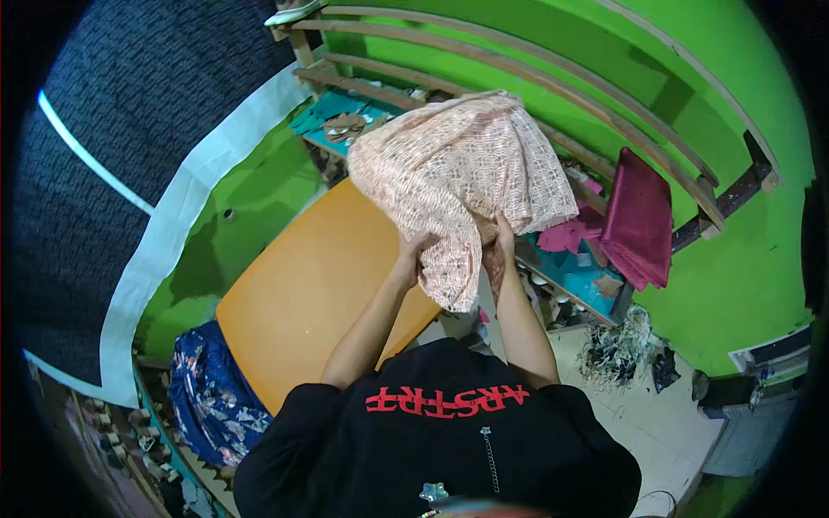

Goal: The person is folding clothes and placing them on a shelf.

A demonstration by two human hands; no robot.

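A pale pink fabric [466, 164] with an openwork, lace-like pattern hangs in front of me, its far part spread over the wooden bench and a narrower end drooping toward my body. My left hand [414, 259] is closed on the left edge of that end. On its right edge my right hand [498, 249] grips the same fabric, with the fingers partly hidden by the folds. Below the left side of the fabric stands an orange table [311, 285] with rounded corners.
Wooden rails [518, 73] run along the green wall. A folded burgundy cloth [639, 216] leans at the right, above a teal shelf [574, 281] with pink scraps. Blue floral fabric [211, 388] hangs by the table's left end. Shredded scraps [617, 345] lie on the tiled floor.
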